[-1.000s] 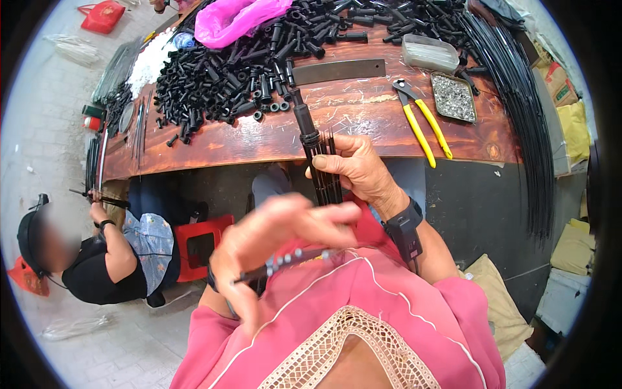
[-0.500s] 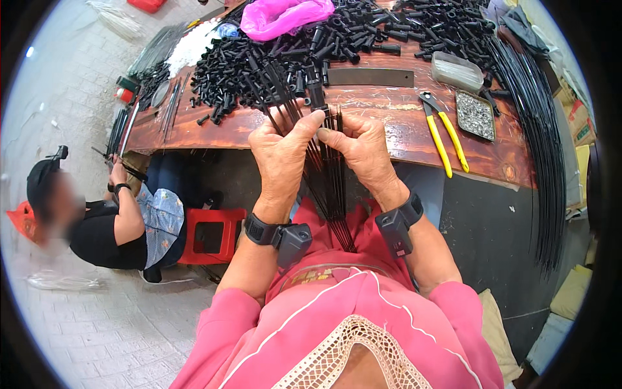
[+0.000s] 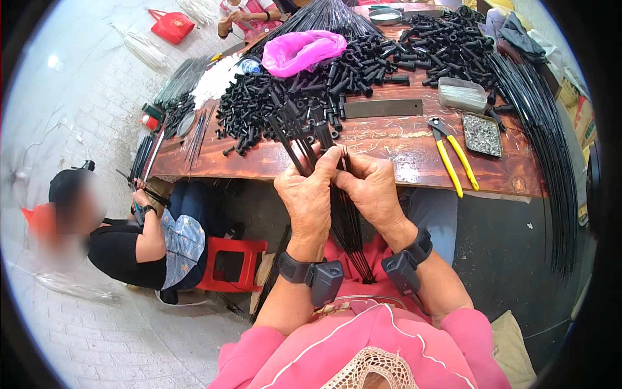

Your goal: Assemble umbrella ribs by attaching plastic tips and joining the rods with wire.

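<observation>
L hand has come up to join R hand vs 1 s ago; thumbs close tog. L grips some thin blk rods, fanning up past thumb; R fingers pinched at bundle, exact hold hidden. Rods hang btwn hands, lower ends over lap, nr table edge. Yellow-handled pliers on table, R side; blk fittings heaped beyond hands.

Pink plastic bag, red stool, red handbag
</observation>
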Demonstrator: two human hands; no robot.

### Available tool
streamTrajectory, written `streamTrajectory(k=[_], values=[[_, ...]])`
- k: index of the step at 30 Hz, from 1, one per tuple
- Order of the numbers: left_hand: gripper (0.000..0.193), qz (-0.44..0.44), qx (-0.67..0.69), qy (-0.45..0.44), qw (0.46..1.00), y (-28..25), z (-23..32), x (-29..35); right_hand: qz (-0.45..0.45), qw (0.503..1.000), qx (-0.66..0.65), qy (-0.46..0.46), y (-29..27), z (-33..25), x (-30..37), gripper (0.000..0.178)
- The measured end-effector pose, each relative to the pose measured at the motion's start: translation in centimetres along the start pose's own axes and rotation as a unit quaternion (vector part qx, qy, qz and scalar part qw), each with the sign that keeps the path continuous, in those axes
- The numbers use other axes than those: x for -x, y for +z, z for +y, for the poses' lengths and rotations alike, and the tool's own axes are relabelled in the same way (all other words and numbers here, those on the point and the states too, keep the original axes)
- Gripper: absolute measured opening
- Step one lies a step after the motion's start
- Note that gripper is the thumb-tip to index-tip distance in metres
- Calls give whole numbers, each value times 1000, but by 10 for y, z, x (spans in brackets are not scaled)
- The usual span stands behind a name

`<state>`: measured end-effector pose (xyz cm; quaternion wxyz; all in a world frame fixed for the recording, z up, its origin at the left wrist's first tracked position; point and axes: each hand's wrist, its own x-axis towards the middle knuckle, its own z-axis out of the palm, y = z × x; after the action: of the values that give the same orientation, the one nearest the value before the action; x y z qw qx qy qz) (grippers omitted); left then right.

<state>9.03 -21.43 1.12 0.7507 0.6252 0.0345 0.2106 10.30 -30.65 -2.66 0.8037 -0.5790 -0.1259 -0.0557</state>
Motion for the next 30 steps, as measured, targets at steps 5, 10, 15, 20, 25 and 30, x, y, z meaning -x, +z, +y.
streamTrajectory(k=[5, 10, 15, 20, 25, 30], values=[[20, 26, 14, -1, 1000, -9, -1, 1, 2, 1000, -11, -11, 11, -5, 5, 26], [19, 22, 83, 0, 996, -17, -7, -6, 65, 996, 53, 20, 11, 15, 4, 35], [14, -54, 174, -50, 982, -30, -7, -10, 14, 998, 37, 40, 7, -5, 6, 31], [13, -84, 219, -101, 967, -30, -6, -7, -51, 991, -80, 92, -3, -10, 6, 17], [17, -118, 209, -95, 966, -32, -8, -6, -91, 988, -72, 106, -14, -5, 5, 21], [14, -103, 209, -85, 969, -33, -7, -5, -93, 987, -77, 106, -13, -2, 5, 26]])
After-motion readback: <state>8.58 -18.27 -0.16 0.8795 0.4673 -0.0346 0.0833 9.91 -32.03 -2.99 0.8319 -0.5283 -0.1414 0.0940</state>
